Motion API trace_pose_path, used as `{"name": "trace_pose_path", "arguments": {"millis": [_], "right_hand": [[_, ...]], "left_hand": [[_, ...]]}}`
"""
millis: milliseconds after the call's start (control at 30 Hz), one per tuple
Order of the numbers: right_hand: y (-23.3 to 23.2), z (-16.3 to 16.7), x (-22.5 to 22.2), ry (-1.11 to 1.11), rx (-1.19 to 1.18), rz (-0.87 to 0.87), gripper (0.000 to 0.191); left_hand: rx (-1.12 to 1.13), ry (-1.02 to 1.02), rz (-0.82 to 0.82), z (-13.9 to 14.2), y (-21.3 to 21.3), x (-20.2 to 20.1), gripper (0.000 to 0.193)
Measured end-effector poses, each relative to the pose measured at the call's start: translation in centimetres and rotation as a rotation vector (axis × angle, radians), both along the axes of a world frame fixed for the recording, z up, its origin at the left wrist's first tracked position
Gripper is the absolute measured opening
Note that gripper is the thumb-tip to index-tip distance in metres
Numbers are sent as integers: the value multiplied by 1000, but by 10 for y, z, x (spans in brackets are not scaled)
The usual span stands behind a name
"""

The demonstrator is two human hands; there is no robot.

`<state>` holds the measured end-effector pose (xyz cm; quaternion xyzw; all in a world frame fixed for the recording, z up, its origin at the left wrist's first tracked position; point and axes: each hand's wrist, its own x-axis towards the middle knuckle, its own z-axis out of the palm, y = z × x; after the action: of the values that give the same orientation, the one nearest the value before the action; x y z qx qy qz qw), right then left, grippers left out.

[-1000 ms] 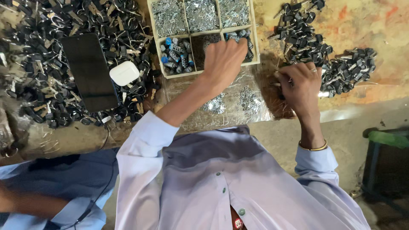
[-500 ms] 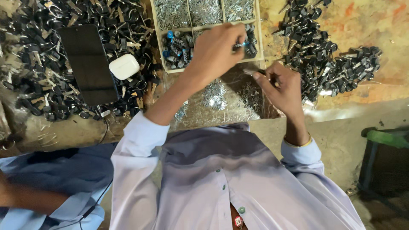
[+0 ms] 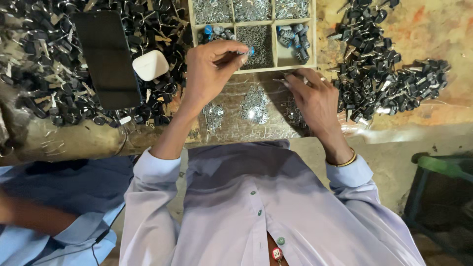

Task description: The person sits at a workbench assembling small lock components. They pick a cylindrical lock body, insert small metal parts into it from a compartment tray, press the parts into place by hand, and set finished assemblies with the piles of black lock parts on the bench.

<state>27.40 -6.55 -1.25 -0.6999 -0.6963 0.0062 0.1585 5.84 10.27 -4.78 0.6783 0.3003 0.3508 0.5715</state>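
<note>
Our left hand (image 3: 209,69) is closed in a pinch on a small blue-capped part (image 3: 250,50), holding it just over the near edge of the divided wooden tray (image 3: 313,29). Our right hand (image 3: 315,98) is curled, its fingertips pressed around a thin metal piece (image 3: 282,80) just short of the tray; how firmly it grips we cannot tell.

Beyond the left hand's fingers, the tray compartments hold silvery small parts and two lots of blue-capped pieces (image 3: 294,35), so a stock remains to draw from. Just nearer than both hands, between them and our shirt, lie little clusters of shiny metal pieces (image 3: 253,106) on a clear plastic sheet (image 3: 231,125); we judge these may be finished or waiting, but we cannot tell which. Outward of the right hand sits a heap of black key heads (image 3: 389,79), and outward of the left hand a far larger spread of them (image 3: 44,64), so much seems left.

On that spread, beside the left hand, rest a dark phone (image 3: 106,59) and a small white case (image 3: 150,64). The worktop (image 3: 433,29) is worn, stained orange-brown. Past our left sleeve another person's blue sleeve (image 3: 59,236) shows; below the right elbow, a green stool (image 3: 443,165) stands on a dusty floor.
</note>
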Motion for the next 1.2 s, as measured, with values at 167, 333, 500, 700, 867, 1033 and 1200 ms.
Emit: {"name": "trace_pose_path", "arguments": {"millis": [167, 333, 500, 700, 867, 1033, 1200], "right_hand": [[3, 1, -9, -44, -22, 2, 23], [36, 5, -1, 148, -15, 99, 16], [92, 2, -1, 105, -47, 199, 16], [132, -4, -6, 68, -74, 284, 14], [147, -8, 5, 243, -51, 318, 11], [148, -11, 11, 332, -11, 384, 11], [144, -14, 12, 647, -35, 340, 8]], "left_hand": [[31, -72, 29, -12, 3, 1, 27], [79, -122, 41, -15, 5, -2, 26], [62, -112, 77, -15, 8, -1, 26], [62, -75, 132, -17, 15, 1, 26], [51, -74, 132, -24, 23, 3, 27], [60, -35, 105, -29, 26, 6, 26], [69, -2, 106, -30, 25, 9, 25]]}}
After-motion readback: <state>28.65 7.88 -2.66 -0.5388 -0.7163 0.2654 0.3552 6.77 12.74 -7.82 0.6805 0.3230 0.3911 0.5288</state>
